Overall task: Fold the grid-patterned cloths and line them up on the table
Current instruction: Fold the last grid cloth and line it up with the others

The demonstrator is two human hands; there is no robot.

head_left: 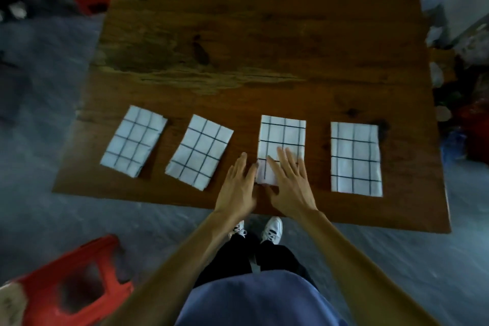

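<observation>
— Along the wooden table's (264, 34) near edge, four folded grid cloths in a row?
— Yes. On the third cloth (282, 137) the right hand (289, 185) lies flat, fingers straight; the left hand (238, 188), also flat, is just beside it.

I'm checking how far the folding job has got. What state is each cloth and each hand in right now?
Far-left cloth: folded, flat, tilted.
Second cloth: folded, flat, tilted.
Third cloth: folded, flat, under the right hand.
Far-right cloth: folded, flat, untouched.
Left hand: fingers straight, at the third cloth's left edge.
Right hand: fingers straight, resting on the third cloth's near end.
</observation>
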